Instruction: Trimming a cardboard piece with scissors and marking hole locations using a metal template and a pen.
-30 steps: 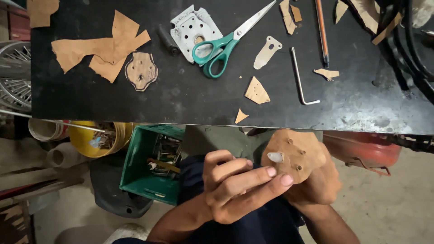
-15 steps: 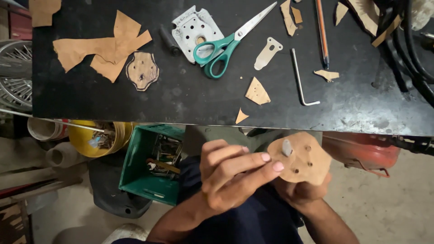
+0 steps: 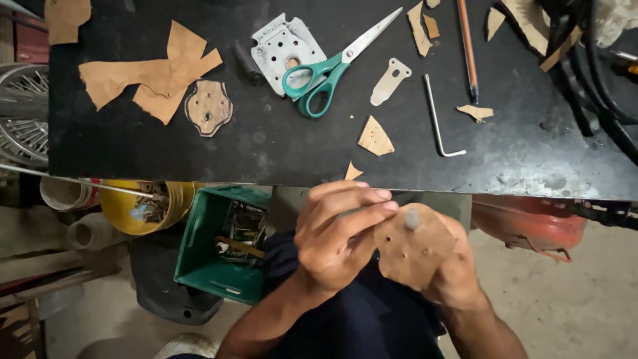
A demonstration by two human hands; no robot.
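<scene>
On the far left of the black table (image 3: 199, 159) lie torn brown paper offcuts (image 3: 143, 76) and a finished cut gasket (image 3: 208, 108), then a grey metal plate (image 3: 282, 46) under teal-handled scissors (image 3: 325, 76), and an Allen key (image 3: 438, 119) further right. Below the table edge, the left hand (image 3: 335, 233) pinches its fingers narrowly on a small grey punch-like piece (image 3: 412, 218) pressed to a brown paper gasket (image 3: 413, 247). The right hand (image 3: 458, 272) cups that gasket from behind, grip closed around it. To my eye, the thin sheet could tear or the hole land off-mark if either hand slips, since nothing firm backs it.
</scene>
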